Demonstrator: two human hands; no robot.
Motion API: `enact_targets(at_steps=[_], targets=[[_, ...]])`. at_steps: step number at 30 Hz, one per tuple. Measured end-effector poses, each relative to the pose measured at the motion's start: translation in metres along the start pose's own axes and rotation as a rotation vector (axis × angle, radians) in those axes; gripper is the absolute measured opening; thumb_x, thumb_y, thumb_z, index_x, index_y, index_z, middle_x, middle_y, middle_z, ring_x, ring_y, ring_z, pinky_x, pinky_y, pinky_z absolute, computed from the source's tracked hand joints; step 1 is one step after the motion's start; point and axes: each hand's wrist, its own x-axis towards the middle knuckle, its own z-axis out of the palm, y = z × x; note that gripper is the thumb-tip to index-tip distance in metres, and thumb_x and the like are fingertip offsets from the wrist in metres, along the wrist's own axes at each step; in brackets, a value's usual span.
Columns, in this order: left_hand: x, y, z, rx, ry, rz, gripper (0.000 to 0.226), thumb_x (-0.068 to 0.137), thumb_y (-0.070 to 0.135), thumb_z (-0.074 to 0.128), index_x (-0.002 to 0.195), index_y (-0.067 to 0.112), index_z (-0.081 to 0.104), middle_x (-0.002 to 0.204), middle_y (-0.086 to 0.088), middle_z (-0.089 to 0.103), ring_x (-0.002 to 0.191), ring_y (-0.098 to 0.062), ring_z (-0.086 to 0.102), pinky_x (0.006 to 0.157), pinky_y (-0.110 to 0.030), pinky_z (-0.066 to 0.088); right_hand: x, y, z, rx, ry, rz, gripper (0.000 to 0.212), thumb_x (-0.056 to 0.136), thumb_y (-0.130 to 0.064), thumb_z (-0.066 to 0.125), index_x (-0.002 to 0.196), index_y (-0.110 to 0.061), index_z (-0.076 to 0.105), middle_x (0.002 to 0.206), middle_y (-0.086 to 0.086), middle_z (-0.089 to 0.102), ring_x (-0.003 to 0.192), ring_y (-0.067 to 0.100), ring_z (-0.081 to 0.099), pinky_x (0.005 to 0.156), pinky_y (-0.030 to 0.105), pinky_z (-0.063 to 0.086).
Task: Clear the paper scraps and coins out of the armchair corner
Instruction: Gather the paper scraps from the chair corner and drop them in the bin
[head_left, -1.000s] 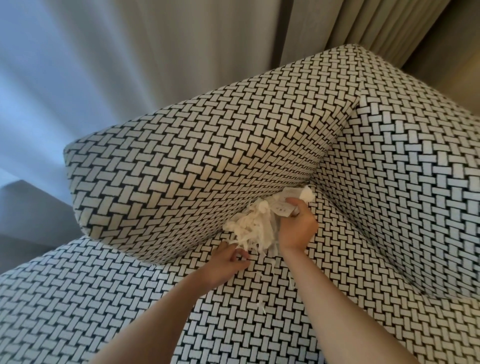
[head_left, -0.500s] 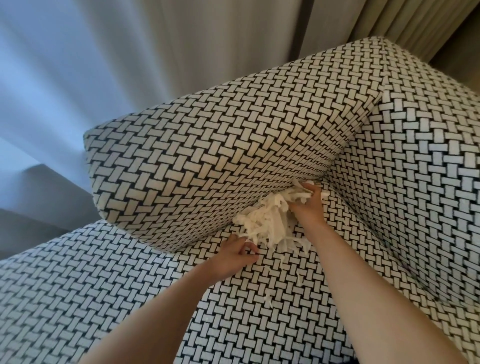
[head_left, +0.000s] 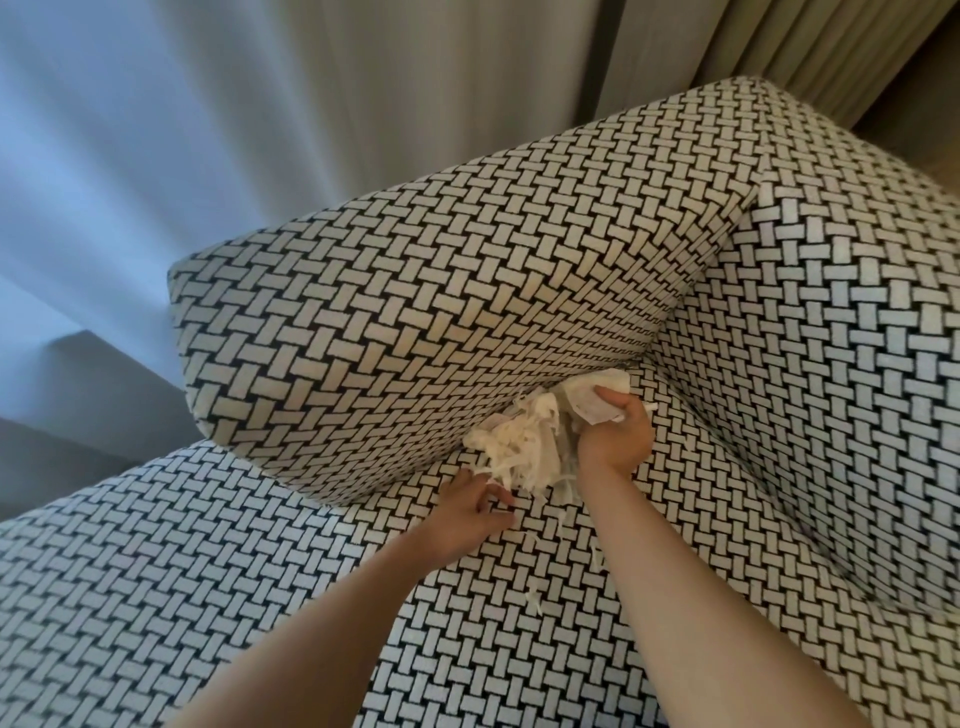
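- Armchair (head_left: 260, 597) in black-and-white basket-weave fabric, filling most of the view from above.
- Pale curtains (head_left: 311, 104) hanging in folds behind the armchair.
- Thick armrest block (head_left: 415, 322) on the left, meeting the backrest (head_left: 831, 364) on the right to form an inner corner just above centre.
- Paper scraps (head_left: 524, 447), a pale heap of shredded strips and crumpled pieces, wedged into that corner where armrest block, backrest and seat meet.
- Right hand (head_left: 615, 441), reaching in from the lower right, fingers curled tight around the upper part of the paper scraps, with the thumb pinning a printed slip (head_left: 592, 405) at the top of the heap.
- Left hand (head_left: 467, 512), reaching in from the lower left, lying on the seat with loosely bent fingertips at the lower edge of the heap; not possible to tell whether pinching a strip or merely touching.
- A few loose strips (head_left: 535, 603) lying on the seat below the heap, between the two forearms.
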Motion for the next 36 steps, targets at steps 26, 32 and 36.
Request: enact_targets(at_steps=[26, 32, 36], targets=[[-0.026, 0.002, 0.002, 0.121, 0.249, 0.159, 0.028, 0.090, -0.007, 0.046, 0.096, 0.015, 0.062, 0.087, 0.006, 0.057, 0.073, -0.006, 0.050, 0.060, -0.004, 0.042, -0.051, -0.013, -0.120, -0.209, -0.275, -0.008, 0.025, 0.083, -0.020, 0.068, 0.106, -0.020, 0.058, 0.108, -0.001, 0.063, 0.092, 0.014, 0.062, 0.076, 0.026, 0.055], [-0.041, 0.009, 0.001, 0.070, 0.394, 0.356, 0.029, 0.088, -0.004, 0.054, 0.104, 0.018, 0.063, 0.090, 0.013, 0.059, 0.084, 0.000, 0.056, 0.070, -0.009, 0.046, -0.052, -0.028, -0.149, -0.304, -0.478, 0.163, 0.047, 0.092, -0.025, 0.058, 0.134, -0.030, 0.038, 0.121, 0.003, 0.058, 0.093, 0.022, 0.067, 0.075, 0.035, 0.057], [-0.048, 0.023, 0.001, 0.050, 0.368, 0.504, 0.044, 0.084, -0.009, 0.056, 0.117, 0.020, 0.059, 0.102, 0.010, 0.058, 0.097, -0.002, 0.055, 0.078, -0.010, 0.050, -0.048, -0.039, -0.167, -0.316, -0.509, 0.185, 0.070, 0.088, -0.021, 0.064, 0.143, -0.035, 0.023, 0.123, 0.007, 0.058, 0.085, 0.022, 0.071, 0.078, 0.037, 0.057]])
